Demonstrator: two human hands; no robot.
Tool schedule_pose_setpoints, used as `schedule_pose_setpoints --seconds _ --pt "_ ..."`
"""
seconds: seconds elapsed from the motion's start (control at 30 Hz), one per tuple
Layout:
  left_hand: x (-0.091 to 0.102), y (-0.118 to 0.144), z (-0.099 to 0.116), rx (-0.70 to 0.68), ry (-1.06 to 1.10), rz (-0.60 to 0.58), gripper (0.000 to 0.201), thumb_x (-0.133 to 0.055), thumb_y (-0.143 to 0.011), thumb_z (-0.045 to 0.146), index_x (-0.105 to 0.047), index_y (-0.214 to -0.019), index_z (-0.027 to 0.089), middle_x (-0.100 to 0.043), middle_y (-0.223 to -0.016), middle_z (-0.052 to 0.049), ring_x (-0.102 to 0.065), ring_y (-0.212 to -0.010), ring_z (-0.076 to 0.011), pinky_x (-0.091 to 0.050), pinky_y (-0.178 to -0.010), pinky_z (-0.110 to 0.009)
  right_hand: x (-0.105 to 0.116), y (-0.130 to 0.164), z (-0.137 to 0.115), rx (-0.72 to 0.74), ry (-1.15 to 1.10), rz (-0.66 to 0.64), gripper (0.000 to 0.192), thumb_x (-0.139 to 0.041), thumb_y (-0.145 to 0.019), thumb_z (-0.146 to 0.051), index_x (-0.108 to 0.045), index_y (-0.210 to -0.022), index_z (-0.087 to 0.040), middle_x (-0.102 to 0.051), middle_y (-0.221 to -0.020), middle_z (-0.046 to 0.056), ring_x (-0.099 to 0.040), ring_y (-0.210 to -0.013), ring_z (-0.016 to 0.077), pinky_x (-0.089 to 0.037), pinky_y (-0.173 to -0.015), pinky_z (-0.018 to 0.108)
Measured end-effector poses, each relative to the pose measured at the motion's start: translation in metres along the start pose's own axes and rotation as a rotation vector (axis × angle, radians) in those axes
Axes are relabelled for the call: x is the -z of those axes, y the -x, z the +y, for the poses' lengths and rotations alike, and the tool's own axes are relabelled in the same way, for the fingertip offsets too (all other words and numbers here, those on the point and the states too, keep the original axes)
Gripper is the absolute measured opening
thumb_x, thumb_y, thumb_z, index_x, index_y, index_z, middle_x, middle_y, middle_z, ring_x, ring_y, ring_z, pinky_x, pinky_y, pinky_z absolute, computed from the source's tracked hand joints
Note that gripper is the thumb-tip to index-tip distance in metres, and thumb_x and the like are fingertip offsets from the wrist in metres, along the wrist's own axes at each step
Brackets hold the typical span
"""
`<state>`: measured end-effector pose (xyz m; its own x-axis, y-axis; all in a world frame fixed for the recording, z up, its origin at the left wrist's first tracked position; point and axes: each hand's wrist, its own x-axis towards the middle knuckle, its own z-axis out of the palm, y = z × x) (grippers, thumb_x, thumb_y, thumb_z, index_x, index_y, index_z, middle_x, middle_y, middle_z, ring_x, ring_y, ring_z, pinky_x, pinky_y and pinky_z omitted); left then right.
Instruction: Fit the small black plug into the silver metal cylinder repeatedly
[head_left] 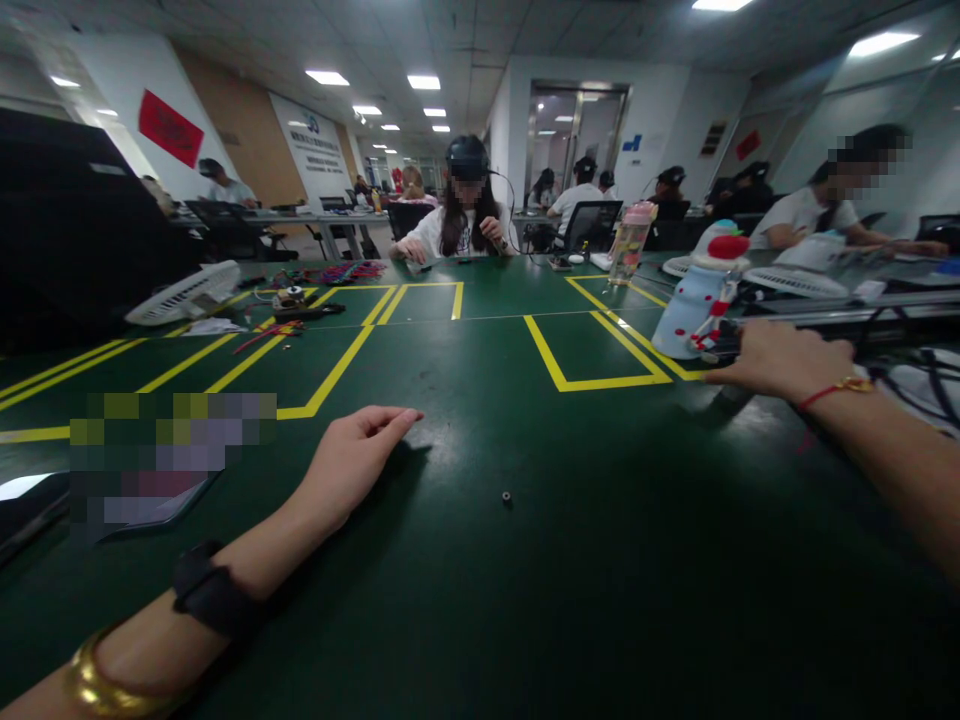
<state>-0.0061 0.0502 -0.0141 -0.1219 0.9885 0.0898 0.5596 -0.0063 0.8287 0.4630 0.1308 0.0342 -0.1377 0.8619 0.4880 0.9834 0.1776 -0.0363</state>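
Note:
My left hand (356, 455) hovers low over the green table (450, 620), thumb and forefinger pressed together. Whatever may be between those fingertips is too small to make out. To its right, a small metal ring-like piece (506, 497) with a hole lies by itself on the table. My right hand (791, 360) reaches out at the far right beside a light blue bottle (684, 310) with a red top and a striped strap. Its thumb stands apart from the fingers, near a dark object (724, 343); some fingers are hidden, and I cannot tell whether they touch it.
A phone-like flat object (169, 510) lies at left, partly blurred. Yellow tape (615, 383) marks the table. Wires (345, 272), a small motor-like part (292, 298) and a white fan (187, 292) lie back left. A clear bottle (628, 245) and a co-worker (465, 215) are opposite.

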Motion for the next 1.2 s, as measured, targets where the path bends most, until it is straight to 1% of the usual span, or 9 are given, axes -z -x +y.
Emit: schedule_pose_setpoints --seconds 0.07,0.17,0.27,0.33,0.43,0.6,0.83,0.97,1.2 --pt "0.0 0.0 0.0 0.003 -0.013 -0.009 0.043 -0.054 -0.074 0.057 -0.069 -0.097 0.023 -0.069 -0.087 -0.004 -0.057 -0.072 -0.0189 -0.039 -0.057 -0.027 0.003 0.011 -0.054 0.064 -0.047 0.021 0.042 -0.064 -0.067 -0.047 -0.061 -0.092 -0.014 -0.058 -0.09 0.015 -0.054 -0.091 0.0319 -0.042 -0.076 0.057" --pt "0.0 0.0 0.0 0.001 -0.013 0.001 0.043 -0.055 -0.074 0.057 -0.07 -0.096 0.023 -0.069 -0.089 -0.004 -0.057 -0.073 -0.0189 -0.04 -0.058 -0.027 0.002 0.043 -0.15 0.4 -0.312 -0.163 0.036 -0.051 -0.082 -0.037 -0.057 -0.115 -0.023 -0.055 -0.115 0.007 -0.05 -0.106 0.0185 -0.042 -0.092 0.038" --pt "-0.001 0.001 0.001 0.0 0.01 0.009 0.044 -0.055 -0.073 0.057 -0.07 -0.095 0.022 -0.069 -0.091 -0.005 -0.058 -0.077 -0.0199 -0.041 -0.059 -0.027 -0.005 0.078 -0.218 0.661 -0.599 -0.339 0.034 -0.05 -0.085 -0.027 -0.058 -0.118 -0.025 -0.056 -0.116 0.004 -0.049 -0.106 0.0146 -0.041 -0.091 0.032" --pt "-0.001 0.001 0.001 -0.008 0.013 0.004 0.044 -0.056 -0.073 0.057 -0.07 -0.095 0.022 -0.069 -0.092 -0.005 -0.059 -0.077 -0.02 -0.041 -0.059 -0.027 -0.01 0.09 -0.233 0.671 -0.672 -0.383 0.026 -0.046 -0.087 -0.024 -0.065 -0.106 -0.024 -0.061 -0.103 0.004 -0.052 -0.097 0.0126 -0.043 -0.084 0.028" --pt "0.0 0.001 0.001 -0.023 -0.002 -0.004 0.043 -0.055 -0.073 0.056 -0.07 -0.095 0.022 -0.069 -0.089 -0.005 -0.058 -0.073 -0.0188 -0.04 -0.058 -0.027 -0.012 0.08 -0.217 0.55 -0.672 -0.3 0.025 -0.043 -0.088 -0.022 -0.067 -0.093 -0.02 -0.063 -0.091 0.003 -0.055 -0.088 0.0109 -0.044 -0.077 0.025" --pt "0.0 0.001 -0.001 -0.036 -0.012 -0.008 0.044 -0.054 -0.074 0.056 -0.07 -0.096 0.021 -0.068 -0.085 -0.005 -0.056 -0.07 -0.0181 -0.04 -0.059 -0.028 0.006 0.027 -0.13 0.184 -0.268 -0.019 0.025 -0.05 -0.083 -0.027 -0.065 -0.1 -0.017 -0.064 -0.096 0.007 -0.057 -0.085 0.0164 -0.042 -0.078 0.031" --pt "0.0 0.001 0.0 -0.027 -0.031 0.0 0.043 -0.054 -0.074 0.056 -0.069 -0.094 0.022 -0.067 -0.081 -0.003 -0.055 -0.068 -0.0177 -0.039 -0.058 -0.027 0.03 -0.004 -0.005 -0.239 0.207 -0.154 0.029 -0.058 -0.075 -0.027 -0.066 -0.098 -0.011 -0.066 -0.088 0.012 -0.057 -0.081 0.0184 -0.035 -0.068 0.028" --pt "0.0 0.0 -0.003 -0.028 -0.051 -0.008 0.043 -0.053 -0.075 0.057 -0.069 -0.096 0.022 -0.067 -0.082 -0.003 -0.056 -0.072 -0.0189 -0.039 -0.06 -0.028 0.026 -0.004 0.017 -0.302 0.205 -0.27 0.028 -0.062 -0.07 -0.027 -0.067 -0.093 -0.013 -0.066 -0.087 0.01 -0.056 -0.077 0.0153 -0.034 -0.066 0.026" --pt "0.001 0.0 -0.005 -0.049 -0.052 -0.019 0.043 -0.052 -0.076 0.056 -0.069 -0.097 0.022 -0.067 -0.084 -0.004 -0.056 -0.071 -0.0185 -0.04 -0.06 -0.028 0.029 -0.003 0.022 -0.343 0.23 -0.264 0.03 -0.061 -0.072 -0.031 -0.066 -0.093 -0.012 -0.066 -0.085 0.011 -0.054 -0.078 0.016 -0.033 -0.067 0.027"
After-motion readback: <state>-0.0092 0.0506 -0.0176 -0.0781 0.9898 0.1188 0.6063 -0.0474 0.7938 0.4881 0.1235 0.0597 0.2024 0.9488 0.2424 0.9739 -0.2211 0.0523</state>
